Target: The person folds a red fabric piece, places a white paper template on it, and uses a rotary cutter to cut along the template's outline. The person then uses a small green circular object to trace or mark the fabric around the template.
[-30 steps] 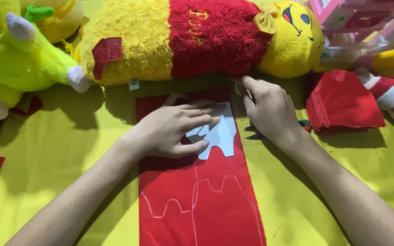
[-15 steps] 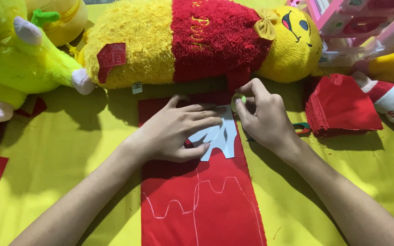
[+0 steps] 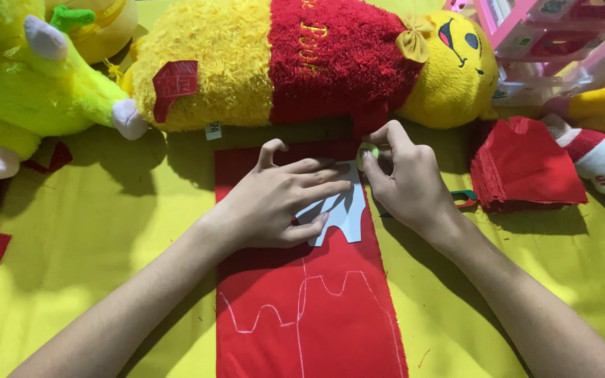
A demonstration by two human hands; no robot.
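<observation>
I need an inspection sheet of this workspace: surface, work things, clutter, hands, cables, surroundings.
Surface: yellow cloth, covers the work area.
Work things: red felt strip with chalk outlines; pale paper template lying on it.
Clutter: stack of red felt pieces at right.
Hands: left hand presses the template flat; right hand pinches a small pale chalk piece at its top edge.
Cables: nothing seen.
Surroundings: yellow and red plush toy, green plush toy.

The left hand (image 3: 285,199) covers most of the pale paper template (image 3: 344,213), so its full outline cannot be told. The small greenish thing (image 3: 367,152) pinched in the right hand (image 3: 407,185) is mostly hidden by fingers. The red felt strip (image 3: 309,315) runs off the bottom edge. The green plush toy (image 3: 29,91) is cut off at upper left, the pink rack (image 3: 561,35) at upper right.
</observation>
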